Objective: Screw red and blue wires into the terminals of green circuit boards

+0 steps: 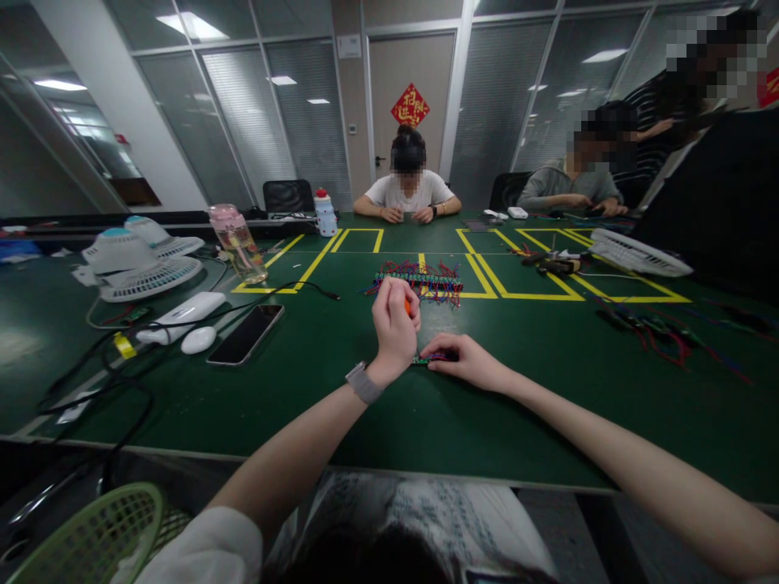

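My left hand (395, 320) is closed in a fist around an orange object (408, 306), mostly hidden by the fingers. Just right of it and lower, my right hand (466, 362) pinches a small green circuit board (419, 361) with thin wires, flat on the green table (341, 414). Whether the orange object touches the board is hidden behind my left hand. Beyond both hands lies a row of green circuit boards (419, 281) with red and blue wires sticking out on both sides.
Left are a phone (247, 334), a white mouse (199, 341), black cables, white fans (143, 264) and a pink-lidded bottle (238, 243). Right lie wired boards (654, 328), tools (551, 261) and a white keyboard (639, 253). A person (407, 191) sits opposite; others are at right.
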{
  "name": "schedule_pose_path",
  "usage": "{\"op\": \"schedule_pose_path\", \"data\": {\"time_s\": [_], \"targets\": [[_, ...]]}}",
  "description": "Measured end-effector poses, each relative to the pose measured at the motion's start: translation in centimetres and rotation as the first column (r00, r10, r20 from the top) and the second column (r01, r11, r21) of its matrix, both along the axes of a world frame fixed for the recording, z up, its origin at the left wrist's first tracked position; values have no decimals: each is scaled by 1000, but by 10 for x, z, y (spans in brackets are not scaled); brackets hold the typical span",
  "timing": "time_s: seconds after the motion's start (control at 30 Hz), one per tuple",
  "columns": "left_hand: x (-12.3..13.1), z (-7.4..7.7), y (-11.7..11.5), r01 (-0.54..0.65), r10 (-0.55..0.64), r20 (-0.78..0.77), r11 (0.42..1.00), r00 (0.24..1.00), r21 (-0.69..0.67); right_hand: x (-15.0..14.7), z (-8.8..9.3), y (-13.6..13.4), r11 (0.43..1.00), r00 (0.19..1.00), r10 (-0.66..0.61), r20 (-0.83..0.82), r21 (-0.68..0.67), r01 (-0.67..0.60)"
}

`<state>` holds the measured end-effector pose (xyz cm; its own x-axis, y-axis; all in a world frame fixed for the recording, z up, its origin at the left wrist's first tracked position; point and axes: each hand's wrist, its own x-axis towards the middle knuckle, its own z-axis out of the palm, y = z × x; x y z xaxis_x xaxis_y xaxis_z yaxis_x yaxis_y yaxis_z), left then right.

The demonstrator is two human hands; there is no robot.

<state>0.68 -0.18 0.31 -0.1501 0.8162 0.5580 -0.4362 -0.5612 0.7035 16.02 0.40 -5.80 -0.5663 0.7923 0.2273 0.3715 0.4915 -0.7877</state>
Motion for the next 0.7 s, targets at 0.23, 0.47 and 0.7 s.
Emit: {"op": "schedule_pose_path", "data": {"time_s": [0.23, 0.47, 0.7], "targets": [[0, 0, -1, 27, -27, -3, 1000, 1000, 1, 0, -1, 2, 1000, 1000, 1, -8, -15, -1], [0, -2, -1, 50, -50, -10, 999, 999, -10, 0, -3, 3, 1000, 1000, -10, 5, -22, 11], [1, -4, 0, 36, -35, -34, 999, 999, 18, -1, -3, 4, 1000, 1000, -3, 1, -28, 3]]}}
